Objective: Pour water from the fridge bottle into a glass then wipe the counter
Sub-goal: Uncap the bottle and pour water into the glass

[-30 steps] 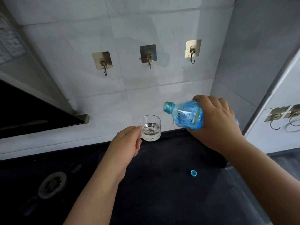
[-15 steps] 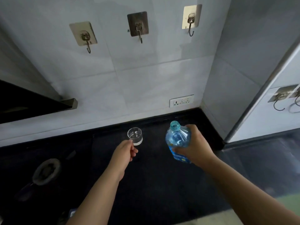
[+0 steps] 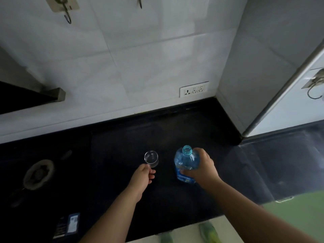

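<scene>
right hand (image 3: 201, 168) hides the far side of the blue plastic water bottle (image 3: 185, 163); label text unreadable. Wall hooks (image 3: 67, 9) cut off at top edge, green shoes (image 3: 208, 232) at bottom. Small clear glass (image 3: 151, 159): water level not discernible

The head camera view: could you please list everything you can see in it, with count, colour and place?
Clear drinking glass: one, transparent, on the black stone counter, left of the bottle.
Blue plastic water bottle: one, uncapped, upright on the counter.
Metal wall hooks: two plainly in view, silver, on the white tiles at the top.
White wall socket: one, low on the tiles.
Gas burner: one, grey, far left on the counter.
Green shoes: two, on the floor below.
Left hand: one, grip at the glass's near side.
Right hand: one, grip around the bottle.
</scene>
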Tool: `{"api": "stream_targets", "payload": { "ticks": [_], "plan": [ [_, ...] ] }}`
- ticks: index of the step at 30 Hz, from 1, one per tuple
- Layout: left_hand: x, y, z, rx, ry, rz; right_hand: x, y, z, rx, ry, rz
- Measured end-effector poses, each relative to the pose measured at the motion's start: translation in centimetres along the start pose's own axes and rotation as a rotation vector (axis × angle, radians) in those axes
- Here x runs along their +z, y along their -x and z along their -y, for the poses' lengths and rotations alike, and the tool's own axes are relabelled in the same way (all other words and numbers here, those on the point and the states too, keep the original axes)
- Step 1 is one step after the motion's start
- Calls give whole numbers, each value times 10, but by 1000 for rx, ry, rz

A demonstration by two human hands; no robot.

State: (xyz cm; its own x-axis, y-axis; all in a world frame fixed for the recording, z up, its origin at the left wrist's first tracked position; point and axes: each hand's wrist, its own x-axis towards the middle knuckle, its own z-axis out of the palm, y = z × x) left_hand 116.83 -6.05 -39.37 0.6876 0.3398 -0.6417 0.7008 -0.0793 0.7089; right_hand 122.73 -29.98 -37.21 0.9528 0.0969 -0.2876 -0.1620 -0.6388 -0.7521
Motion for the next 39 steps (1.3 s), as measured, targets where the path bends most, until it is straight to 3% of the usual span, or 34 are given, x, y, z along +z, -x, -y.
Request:
{"api": "stream_targets", "payload": {
  "ticks": [12,23,25,27,29,33,37,39],
  "plan": [
    [37,-33,2,-65,-17,28,1,-5,-15,-6,64,71],
    [30,-33,-8,-145,-55,-77,-5,-4,-11,-30,82,89],
    [27,-24,-10,15,-142,-103,-5,-4,-12,-30,90,97],
    [28,-15,-13,285,-361,-85,-6,-5,-11,-37,91,127],
    [33,-5,-22,468,-476,59,-9,-7,-10,-52,103,168],
    [52,9,-42,560,-475,348,-11,-13,-7,-115,171,269],
    [63,11,-38,589,-394,271,-26,-27,-11,-121,249,508],
    [64,11,-33,590,-352,245,-35,-39,-15,-76,409,550]
  ]
}}
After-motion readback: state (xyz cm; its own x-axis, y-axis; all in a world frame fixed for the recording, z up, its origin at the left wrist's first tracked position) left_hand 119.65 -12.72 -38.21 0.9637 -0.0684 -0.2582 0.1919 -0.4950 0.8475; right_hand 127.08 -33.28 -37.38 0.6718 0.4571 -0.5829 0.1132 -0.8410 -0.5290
